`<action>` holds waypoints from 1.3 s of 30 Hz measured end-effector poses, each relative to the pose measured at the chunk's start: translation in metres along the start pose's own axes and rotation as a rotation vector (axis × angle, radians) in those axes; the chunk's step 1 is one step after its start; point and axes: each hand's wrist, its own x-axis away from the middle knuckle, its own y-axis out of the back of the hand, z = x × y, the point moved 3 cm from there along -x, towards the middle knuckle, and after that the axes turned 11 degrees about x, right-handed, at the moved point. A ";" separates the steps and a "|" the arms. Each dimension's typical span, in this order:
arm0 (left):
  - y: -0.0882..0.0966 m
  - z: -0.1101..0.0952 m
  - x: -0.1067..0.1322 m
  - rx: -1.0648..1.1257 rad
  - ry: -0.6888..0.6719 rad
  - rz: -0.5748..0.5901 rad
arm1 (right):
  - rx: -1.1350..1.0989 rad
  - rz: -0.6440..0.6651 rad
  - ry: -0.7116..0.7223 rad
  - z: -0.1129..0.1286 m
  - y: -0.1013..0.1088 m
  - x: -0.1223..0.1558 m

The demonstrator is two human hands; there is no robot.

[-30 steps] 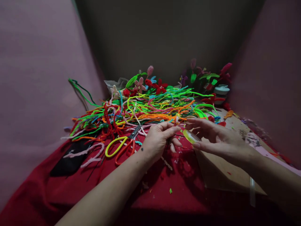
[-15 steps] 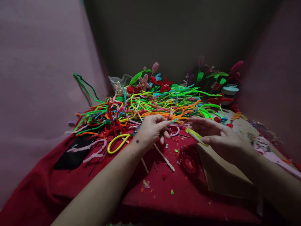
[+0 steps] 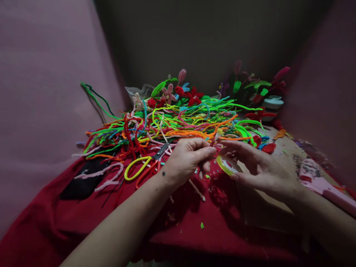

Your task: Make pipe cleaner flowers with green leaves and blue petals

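My left hand is closed in a pinch on a small pipe-cleaner piece whose pale yellow tip sticks up past the fingertips. The rest of that piece is hidden by my fingers. Close beside it, my right hand curls around a roll of tape with a yellow rim and a pale core, tilted on edge. The right fingertips come almost up to the left ones. Under and left of my left wrist lie scissors with one yellow and one orange-red handle loop, blades partly covered by pipe cleaners.
A big heap of coloured pipe cleaners spreads behind my hands, with fuzzy flowers on top. A black phone lies left on the red cloth. At right are a lidded jar and a pink glue-gun-like tool.
My left hand has moved slightly right, closer to my right hand. The tape roll has turned to show more of its face. More of the scissors shows.
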 end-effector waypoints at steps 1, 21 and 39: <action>0.003 -0.003 0.000 -0.009 -0.050 -0.025 | -0.018 0.001 -0.019 -0.001 0.001 0.000; 0.000 0.010 -0.006 0.180 0.215 0.088 | -0.126 -0.021 0.106 0.003 -0.002 0.004; -0.004 0.004 0.001 0.003 0.071 0.023 | -0.006 -0.010 0.091 0.004 -0.002 0.009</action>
